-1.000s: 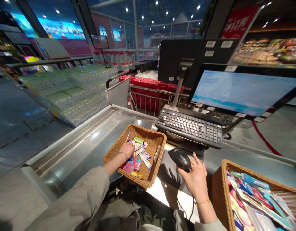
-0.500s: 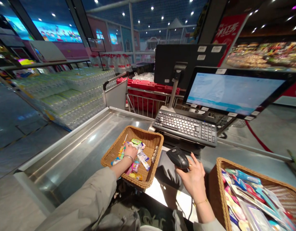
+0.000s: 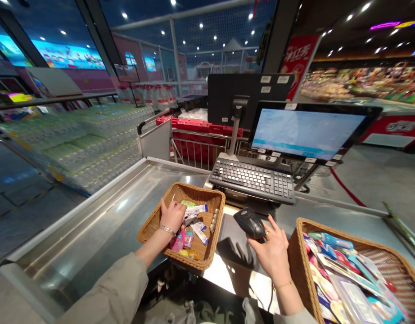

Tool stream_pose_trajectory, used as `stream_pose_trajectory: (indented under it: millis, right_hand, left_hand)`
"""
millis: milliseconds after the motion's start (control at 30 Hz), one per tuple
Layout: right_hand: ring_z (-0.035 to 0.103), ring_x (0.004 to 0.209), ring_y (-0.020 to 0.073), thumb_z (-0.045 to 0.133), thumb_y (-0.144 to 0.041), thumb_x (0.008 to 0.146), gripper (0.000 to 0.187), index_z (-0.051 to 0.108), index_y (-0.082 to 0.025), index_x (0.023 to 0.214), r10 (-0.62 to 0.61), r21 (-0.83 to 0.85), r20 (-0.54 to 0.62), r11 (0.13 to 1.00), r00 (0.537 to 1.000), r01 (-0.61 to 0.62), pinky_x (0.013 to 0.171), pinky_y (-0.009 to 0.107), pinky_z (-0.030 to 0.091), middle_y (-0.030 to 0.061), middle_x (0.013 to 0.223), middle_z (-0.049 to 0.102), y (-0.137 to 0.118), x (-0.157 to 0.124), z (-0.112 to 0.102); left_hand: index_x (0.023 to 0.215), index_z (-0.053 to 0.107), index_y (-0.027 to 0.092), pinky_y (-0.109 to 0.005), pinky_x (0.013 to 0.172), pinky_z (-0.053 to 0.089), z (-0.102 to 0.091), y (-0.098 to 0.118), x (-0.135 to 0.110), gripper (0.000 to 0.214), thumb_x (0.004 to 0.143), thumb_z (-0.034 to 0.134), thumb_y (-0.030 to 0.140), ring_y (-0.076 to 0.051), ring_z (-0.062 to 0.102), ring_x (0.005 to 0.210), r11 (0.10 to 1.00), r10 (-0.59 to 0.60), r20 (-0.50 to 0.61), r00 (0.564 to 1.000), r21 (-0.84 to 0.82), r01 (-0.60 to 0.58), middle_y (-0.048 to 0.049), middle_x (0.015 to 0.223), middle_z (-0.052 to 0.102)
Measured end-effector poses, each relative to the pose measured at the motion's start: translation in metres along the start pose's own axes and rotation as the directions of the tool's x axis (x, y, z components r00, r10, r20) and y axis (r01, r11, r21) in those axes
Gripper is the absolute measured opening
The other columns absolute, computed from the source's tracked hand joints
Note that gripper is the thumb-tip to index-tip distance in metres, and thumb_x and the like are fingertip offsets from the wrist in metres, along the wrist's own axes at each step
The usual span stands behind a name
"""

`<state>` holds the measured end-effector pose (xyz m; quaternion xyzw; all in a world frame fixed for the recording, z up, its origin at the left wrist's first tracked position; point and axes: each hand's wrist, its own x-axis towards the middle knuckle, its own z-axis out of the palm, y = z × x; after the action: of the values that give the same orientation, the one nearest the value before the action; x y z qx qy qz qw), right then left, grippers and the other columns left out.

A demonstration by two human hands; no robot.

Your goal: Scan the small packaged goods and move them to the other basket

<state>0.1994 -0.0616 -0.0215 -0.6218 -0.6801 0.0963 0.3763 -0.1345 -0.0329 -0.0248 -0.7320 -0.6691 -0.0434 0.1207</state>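
Observation:
My left hand (image 3: 173, 215) is inside a wicker basket (image 3: 197, 191), curled over small colourful packets and tubes (image 3: 194, 231). Whether its fingers hold anything is hidden. My right hand (image 3: 273, 252) is closed around a black handheld barcode scanner (image 3: 250, 223) on the steel counter, right of that basket. A second wicker basket (image 3: 324, 235), packed with flat toothbrush packs (image 3: 342, 274), stands at the lower right, beyond my right hand's reach of the scanner's shadow.
A black keyboard (image 3: 251, 180) and a till monitor (image 3: 305, 135) stand beyond the scanner. The steel checkout counter (image 3: 92, 220) runs to the left. Behind are a metal cart with red baskets (image 3: 200, 135) and shrink-wrapped bottled water (image 3: 86, 144).
My left hand has shifted left within the basket and curled, lifting off the packets. My right hand stays on the scanner. The whole view has swung slightly as my head turned.

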Motion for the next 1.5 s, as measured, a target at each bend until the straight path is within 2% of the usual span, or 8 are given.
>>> stream_pose_trajectory:
  millis: [133,300,633,833,1133,1500]
  right_hand:
    - [0.043,0.133,0.0349,0.064,-0.037,0.068,0.026,0.072,-0.024,0.089,-0.021,-0.016,-0.041,1.000,0.999,0.021,0.110,0.062,0.022,0.0085,0.116,0.070,-0.001,-0.002,-0.002]
    - [0.042,0.133,0.0352,0.064,-0.036,0.069,0.025,0.073,-0.025,0.089,-0.015,-0.036,-0.064,0.999,0.998,0.012,0.110,0.063,0.019,0.0065,0.120,0.069,0.000,-0.005,-0.008]
    - [0.041,0.134,0.0346,0.063,-0.031,0.068,0.018,0.072,-0.026,0.083,-0.026,-0.185,-0.138,0.983,0.990,0.000,0.110,0.062,0.020,0.0027,0.119,0.069,-0.001,-0.012,-0.029]
    - [0.037,0.137,0.0336,0.063,-0.031,0.070,0.022,0.072,-0.026,0.089,-0.008,-0.230,-0.120,0.973,0.993,-0.020,0.111,0.061,0.018,0.0022,0.122,0.068,-0.001,-0.021,-0.039]
    - [0.035,0.138,0.0356,0.062,-0.029,0.070,0.017,0.072,-0.026,0.084,0.022,-0.282,-0.140,0.958,0.990,-0.061,0.110,0.064,0.014,0.0029,0.124,0.067,0.005,-0.030,-0.045]
    - [0.030,0.140,0.0336,0.063,-0.029,0.071,0.021,0.073,-0.026,0.089,0.048,-0.267,-0.146,0.960,0.988,-0.086,0.113,0.063,0.012,0.0022,0.126,0.066,0.003,-0.037,-0.050]
  left_hand:
    - [0.104,0.068,0.027,-0.077,0.110,-0.001,-0.019,0.015,0.007,0.023,0.086,0.056,0.018,-0.032,0.056,0.114,0.993,0.055,-0.137,0.989,-0.095,-0.069,-0.0033,0.124,0.068]
    - [0.104,0.069,0.027,-0.076,0.110,-0.005,-0.033,0.046,0.022,0.023,0.086,0.057,0.019,-0.032,0.050,0.127,0.974,0.135,-0.268,0.954,-0.142,-0.177,-0.0038,0.130,0.065]
    - [0.095,0.070,0.024,-0.079,0.108,-0.007,-0.038,0.099,0.045,0.017,0.084,0.059,0.019,-0.037,0.033,0.141,0.926,0.269,-0.358,0.894,-0.160,-0.343,-0.0039,0.146,0.050]
    - [0.096,0.069,0.024,-0.080,0.107,-0.009,-0.043,0.122,0.052,0.017,0.082,0.060,0.019,-0.038,0.028,0.144,0.904,0.314,-0.379,0.870,-0.163,-0.396,-0.0032,0.150,0.044]
    - [0.095,0.069,0.024,-0.078,0.108,-0.008,-0.048,0.140,0.057,0.016,0.082,0.061,0.021,-0.038,0.025,0.145,0.884,0.334,-0.378,0.863,-0.191,-0.426,-0.0022,0.152,0.041]
    - [0.095,0.070,0.024,-0.079,0.108,-0.007,-0.049,0.145,0.057,0.016,0.081,0.062,0.021,-0.039,0.024,0.145,0.869,0.348,-0.394,0.850,-0.205,-0.451,-0.0027,0.153,0.040]
